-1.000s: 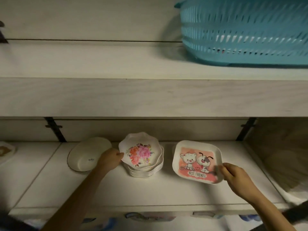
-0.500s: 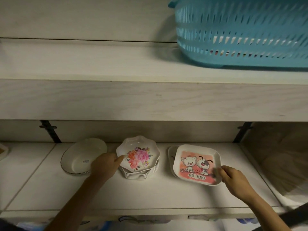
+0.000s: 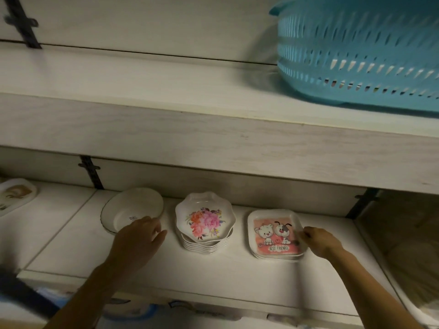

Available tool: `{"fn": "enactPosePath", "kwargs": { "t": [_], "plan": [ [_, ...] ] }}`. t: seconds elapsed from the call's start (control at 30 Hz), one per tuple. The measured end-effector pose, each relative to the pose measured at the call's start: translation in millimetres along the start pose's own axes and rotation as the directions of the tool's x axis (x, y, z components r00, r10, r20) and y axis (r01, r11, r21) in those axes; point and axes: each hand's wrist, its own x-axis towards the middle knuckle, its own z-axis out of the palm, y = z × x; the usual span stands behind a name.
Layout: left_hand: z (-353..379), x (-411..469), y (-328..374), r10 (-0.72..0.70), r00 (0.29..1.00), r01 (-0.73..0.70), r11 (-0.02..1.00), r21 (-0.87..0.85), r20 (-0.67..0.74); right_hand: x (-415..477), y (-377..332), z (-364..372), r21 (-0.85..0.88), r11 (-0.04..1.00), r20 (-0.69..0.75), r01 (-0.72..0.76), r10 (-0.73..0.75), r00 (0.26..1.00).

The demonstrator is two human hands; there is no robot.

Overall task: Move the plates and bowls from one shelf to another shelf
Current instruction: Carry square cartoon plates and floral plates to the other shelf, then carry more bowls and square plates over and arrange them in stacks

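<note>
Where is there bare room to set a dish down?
The upper shelf is bare left of the blue basket. The lower shelf has a free strip along its front edge. Behind it is crowded: white bowl, flowered plates and square plates, the left hand between the first two, the right hand at the square plates' rim.

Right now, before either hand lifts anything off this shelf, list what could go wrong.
1. The right hand seems to pinch the square plate by one rim only; lifted so, it may tilt and slip.
2. The left hand hovers close to the tall stack of flower plates; a knock could shift it.
3. The upper shelf hangs low overhead; a rising plate might strike its edge.
</note>
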Motion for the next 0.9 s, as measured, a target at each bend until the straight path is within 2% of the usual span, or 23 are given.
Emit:
{"fn": "enactPosePath", "kwargs": {
  "t": [0.17,0.27,0.33,0.43,0.57,0.73,0.83,0.9],
  "plan": [
    [-6,-12,-7,-0.031,0.999,0.031,0.999,0.013,0.019,2,-3,7,-0.161,0.984,0.012,-0.079,0.082,0.997],
    [-8,-14,-12,-0.044,0.999,0.043,0.998,0.047,0.03,-5,-10,10,-0.199,0.975,-0.078,-0.102,0.088,0.993],
    [-9,-15,-14,-0.047,0.998,0.045,0.998,0.052,0.04,-13,-22,6,-0.16,0.984,-0.145,-0.076,0.053,0.988],
    [-11,-17,-16,-0.038,0.999,0.037,0.999,0.036,0.021,-27,-44,-5,-0.14,0.989,-0.172,0.049,-0.073,0.982],
    [-20,-24,-20,-0.063,0.998,0.063,0.998,0.025,-0.005,-54,-84,-22,-0.205,0.946,-0.161,0.251,-0.286,0.945],
    [-36,-49,-37,-0.154,0.987,0.154,0.988,0.007,-0.044,-88,-139,-25,-0.182,0.87,-0.135,0.458,-0.483,0.865],
    [-52,-70,-48,-0.229,0.97,0.226,0.973,-0.041,-0.081,-104,-173,-21,-0.139,0.798,-0.095,0.587,-0.601,0.794],
    [-64,-84,-64,-0.291,0.951,0.284,0.955,-0.084,-0.101,-114,-199,-14,-0.142,0.742,-0.117,0.655,-0.67,0.733]
  ]
}}
